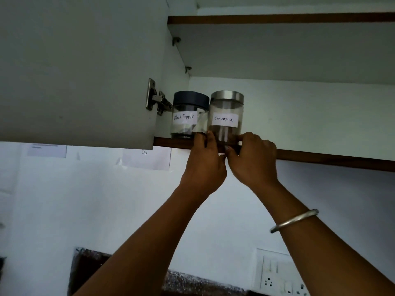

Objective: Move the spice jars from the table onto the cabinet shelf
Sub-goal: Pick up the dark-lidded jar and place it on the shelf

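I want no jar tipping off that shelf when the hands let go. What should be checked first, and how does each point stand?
1. Cinnamon jar upright on the shelf: ok.
2. Its base fully behind the shelf edge: cannot tell, fingers hide it.
3. Black pepper jar upright, lid on: ok.
4. Gap between the two jars: not ok, they look touching.
5. Left hand and right hand grip on the cinnamon jar's base: ok.
6. Free shelf space to the right: ok.
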The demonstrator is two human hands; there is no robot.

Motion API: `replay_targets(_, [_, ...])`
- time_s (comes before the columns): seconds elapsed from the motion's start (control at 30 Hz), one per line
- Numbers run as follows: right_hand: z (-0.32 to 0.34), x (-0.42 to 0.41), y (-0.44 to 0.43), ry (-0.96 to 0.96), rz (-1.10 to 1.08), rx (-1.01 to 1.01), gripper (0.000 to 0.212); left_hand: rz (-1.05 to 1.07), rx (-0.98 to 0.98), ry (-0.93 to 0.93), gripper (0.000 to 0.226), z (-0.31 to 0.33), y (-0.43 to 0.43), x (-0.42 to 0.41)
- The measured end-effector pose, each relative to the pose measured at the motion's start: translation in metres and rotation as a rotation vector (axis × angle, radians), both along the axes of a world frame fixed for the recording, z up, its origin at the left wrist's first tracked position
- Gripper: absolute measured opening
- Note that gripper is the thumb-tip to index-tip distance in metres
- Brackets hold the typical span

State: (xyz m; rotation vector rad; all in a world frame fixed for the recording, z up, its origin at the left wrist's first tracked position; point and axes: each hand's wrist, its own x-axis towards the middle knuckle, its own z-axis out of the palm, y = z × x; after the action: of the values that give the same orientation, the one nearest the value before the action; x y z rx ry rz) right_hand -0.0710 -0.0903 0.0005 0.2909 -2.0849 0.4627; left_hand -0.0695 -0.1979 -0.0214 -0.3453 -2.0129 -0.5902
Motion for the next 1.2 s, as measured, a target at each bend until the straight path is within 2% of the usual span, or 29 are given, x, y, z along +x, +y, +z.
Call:
replay_targets(0.1, [-0.019,0.01,0.002,-0.061,0.013,0.072,0.069,-0.011,-0.057,-0.093,0.07,-0.011,-0.002,0.008])
replay_targets(0.17, [-0.037,0.019,0.004,-0.103,0.033,0.113,0.075,-0.007,-0.111,-0.161,0.074,-0.022,-0.003,0.016])
replay_targets(0.37, [-0.096,0.069,0.02,-0.335,0.145,0.135,0.068,-0.055,-0.188,-0.339,0.08,-0.098,0.007,0.056])
replay_targets(0.5, [-0.161,0.116,0.039,-0.514,0.12,0.196,0.068,-0.123,-0.227,-0.556,0.091,-0.164,0.027,0.097])
replay_targets(0.67, [-0.235,0.173,0.066,-0.667,0.098,0.169,0.067,-0.212,-0.331,-0.733,0.087,-0.233,0.047,0.145])
replay_targets(0.77, [-0.275,0.199,0.08,-0.762,0.057,0.146,0.064,-0.246,-0.323,-0.834,0.095,-0.273,0.059,0.165])
replay_targets(0.93, [-0.329,0.223,0.109,-0.938,-0.016,0.129,0.058,-0.283,-0.268,-0.986,0.092,-0.32,0.08,0.194])
replay_targets(1.07, [-0.358,0.22,0.13,-1.03,-0.062,0.263,0.059,-0.3,-0.244,-1.05,0.087,-0.351,0.091,0.191])
replay_targets(1.2, [-0.377,0.199,0.148,-1.066,-0.038,0.386,0.059,-0.248,-0.159,-1.139,0.091,-0.378,0.102,0.173])
